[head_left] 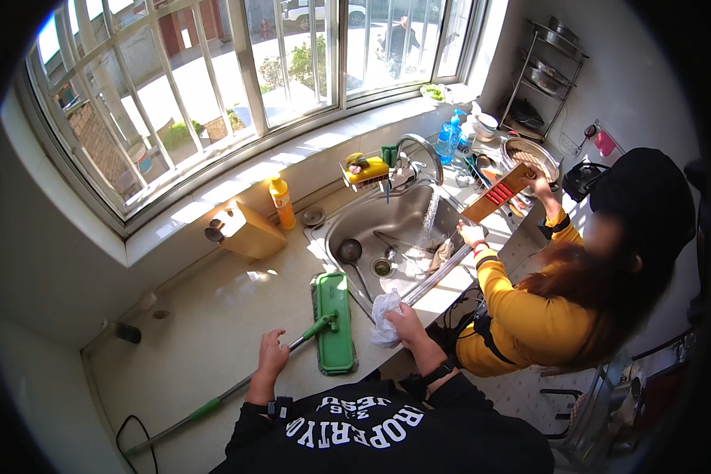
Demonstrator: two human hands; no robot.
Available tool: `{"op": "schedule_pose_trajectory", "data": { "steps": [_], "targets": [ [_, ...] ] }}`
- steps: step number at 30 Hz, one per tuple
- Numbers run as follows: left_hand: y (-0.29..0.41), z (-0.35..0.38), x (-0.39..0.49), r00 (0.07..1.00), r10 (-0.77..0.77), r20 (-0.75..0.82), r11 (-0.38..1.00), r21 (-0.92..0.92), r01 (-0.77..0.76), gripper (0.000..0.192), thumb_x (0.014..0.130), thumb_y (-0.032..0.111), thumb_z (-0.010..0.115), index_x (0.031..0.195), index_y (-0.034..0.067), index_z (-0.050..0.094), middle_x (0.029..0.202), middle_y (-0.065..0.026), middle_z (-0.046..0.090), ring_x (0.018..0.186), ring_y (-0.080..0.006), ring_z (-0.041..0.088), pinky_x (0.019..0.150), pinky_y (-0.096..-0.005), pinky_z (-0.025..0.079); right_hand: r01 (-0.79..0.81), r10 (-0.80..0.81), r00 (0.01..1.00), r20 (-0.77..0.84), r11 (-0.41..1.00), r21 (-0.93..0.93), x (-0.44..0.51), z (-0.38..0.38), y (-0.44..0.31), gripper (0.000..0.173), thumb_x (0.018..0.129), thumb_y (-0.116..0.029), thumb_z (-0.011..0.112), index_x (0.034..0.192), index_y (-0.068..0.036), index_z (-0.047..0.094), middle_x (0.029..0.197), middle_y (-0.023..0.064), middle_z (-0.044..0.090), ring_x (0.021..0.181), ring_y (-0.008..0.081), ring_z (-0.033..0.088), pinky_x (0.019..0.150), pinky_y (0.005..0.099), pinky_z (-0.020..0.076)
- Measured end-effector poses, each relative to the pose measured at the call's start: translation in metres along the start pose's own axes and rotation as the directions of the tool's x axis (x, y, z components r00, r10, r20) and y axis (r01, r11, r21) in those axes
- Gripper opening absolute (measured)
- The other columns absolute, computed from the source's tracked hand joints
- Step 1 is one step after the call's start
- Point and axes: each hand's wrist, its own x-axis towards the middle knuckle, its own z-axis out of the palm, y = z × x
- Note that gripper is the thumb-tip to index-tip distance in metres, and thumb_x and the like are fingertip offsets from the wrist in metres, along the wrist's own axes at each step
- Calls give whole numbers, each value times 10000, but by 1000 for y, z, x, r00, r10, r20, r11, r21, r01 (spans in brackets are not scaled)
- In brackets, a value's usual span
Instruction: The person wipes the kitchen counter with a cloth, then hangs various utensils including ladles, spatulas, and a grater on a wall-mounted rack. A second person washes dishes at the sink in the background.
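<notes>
A green flat mop (335,343) lies on the pale countertop, its grey pad showing around the plate's edge. My left hand (271,357) is around its metal handle, not far from the head. The lower handle with a green grip (204,409) runs off toward the bottom left. In my right hand (409,326) is a crumpled white sheet (385,320), thin plastic or cloth; I cannot tell which. This hand is over the counter's front edge, just right of the mop head and close to the sink's near corner.
Water runs from the faucet (423,145) into the steel sink (355,231), where a ladle (349,252) and a wet cloth (442,255) lie. A co-worker in yellow (539,314) holds a wooden board (495,194) over its right side. A yellow box (252,231) and an orange bottle (281,201) stand behind.
</notes>
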Motion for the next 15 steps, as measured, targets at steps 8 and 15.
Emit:
{"op": "schedule_pose_trajectory", "data": {
  "steps": [8, 15],
  "targets": [
    [-17, -2, -4, 999, 10, 35, 999, 41, -11, 393, 748, 31, 578, 1140, 59, 578, 1044, -172, 536, 869, -300, 573, 810, -384, 492, -17, 16, 1000, -14, 1000, -12, 12, -4, 3, 378, 762, -47, 576, 1129, 39, 547, 945, 73, 611, 803, 159, 584, 720, 297, 484],
    [-16, -9, -14, 991, -115, 69, 993, 43, 112, 388, 769, 69, 589, 1156, 61, 567, 1078, -200, 553, 1029, -366, 540, 912, -415, 456, 8, -9, 1000, 10, 992, 123, 19, 5, -19, 310, 789, -38, 547, 1094, 17, 558, 958, 56, 608, 833, 139, 574, 716, 276, 472]
  ]
}}
